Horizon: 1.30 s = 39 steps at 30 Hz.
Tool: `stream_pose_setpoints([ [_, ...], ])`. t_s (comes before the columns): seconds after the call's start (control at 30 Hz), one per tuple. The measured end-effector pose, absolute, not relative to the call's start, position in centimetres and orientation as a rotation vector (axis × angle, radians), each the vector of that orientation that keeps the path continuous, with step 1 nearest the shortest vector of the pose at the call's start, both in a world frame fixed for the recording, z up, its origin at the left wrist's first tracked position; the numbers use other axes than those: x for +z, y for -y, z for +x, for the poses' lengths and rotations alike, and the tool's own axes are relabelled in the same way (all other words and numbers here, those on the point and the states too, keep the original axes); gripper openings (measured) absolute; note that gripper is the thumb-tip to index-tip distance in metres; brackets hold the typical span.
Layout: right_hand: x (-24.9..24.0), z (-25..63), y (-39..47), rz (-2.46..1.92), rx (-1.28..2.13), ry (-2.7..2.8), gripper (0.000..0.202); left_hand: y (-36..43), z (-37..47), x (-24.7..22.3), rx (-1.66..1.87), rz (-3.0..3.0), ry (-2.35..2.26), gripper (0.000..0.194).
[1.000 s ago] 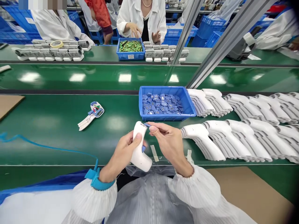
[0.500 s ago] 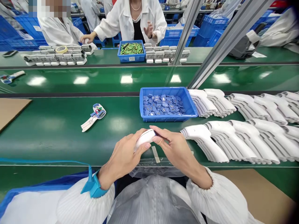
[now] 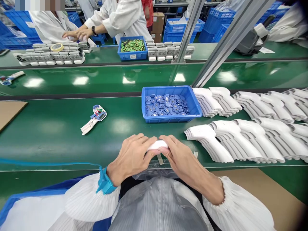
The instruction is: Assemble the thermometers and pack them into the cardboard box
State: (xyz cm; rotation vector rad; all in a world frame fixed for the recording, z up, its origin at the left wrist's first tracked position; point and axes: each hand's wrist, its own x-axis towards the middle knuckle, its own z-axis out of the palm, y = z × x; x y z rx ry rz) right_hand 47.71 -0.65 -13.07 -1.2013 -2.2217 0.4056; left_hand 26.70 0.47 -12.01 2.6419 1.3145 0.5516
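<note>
Between my left hand [image 3: 136, 155] and my right hand [image 3: 179, 157] is a white plastic housing [image 3: 157, 145], gripped from both ends just above the near edge of the green bench. Fingers lie over its top and both thumbs press the side facing me; much of it is covered. A blue wrist strap [image 3: 105, 182] with a cord is on my left wrist. Beyond my hands stands a blue bin [image 3: 172, 120] of small blue plastic parts [image 3: 166, 105]. To the left lies an opened white handheld device [image 3: 95, 118] with wires and a circuit board showing.
Stacked white gun-shaped shells [image 3: 211, 141] fill the bench's right side. A metal post [image 3: 216, 48] slants up behind the bin. Cardboard [image 3: 11, 112] lies at the far left. Across the line, co-workers [image 3: 125, 19] stand behind a bin of green parts [image 3: 132, 46] and rows of white devices [image 3: 50, 56].
The housing has turned from tilted to nearly level, and my right hand has closed further around its end. Across the line, a co-worker has leaned left, bringing both hands toward the other person.
</note>
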Motion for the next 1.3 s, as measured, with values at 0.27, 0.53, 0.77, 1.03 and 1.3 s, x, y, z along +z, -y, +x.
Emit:
stream_pose_setpoints([
  [0.27,-14.8,47.8,1.5,-1.267,0.316,2.255,0.029,-1.0,28.1,-15.2,1.179,2.152,-1.840,0.047],
  [0.53,-16.3,45.6,1.5,-1.469,0.467,1.973,0.048,-2.7,26.8,-14.3,0.974,2.225,-1.735,0.051],
  [0.77,-15.3,46.0,0.8,-1.746,1.795,1.342,0.063,0.2,26.2,-15.8,1.611,1.817,-1.522,0.037],
  [1.03,-14.7,43.3,1.1,-1.617,0.625,2.382,0.039,-4.2,28.2,-16.5,1.700,1.822,-1.868,0.057],
  [1.3,-14.4,42.6,0.4,-1.672,0.377,2.481,0.052,-6.3,27.8,-15.8,1.646,2.052,-1.863,0.056],
])
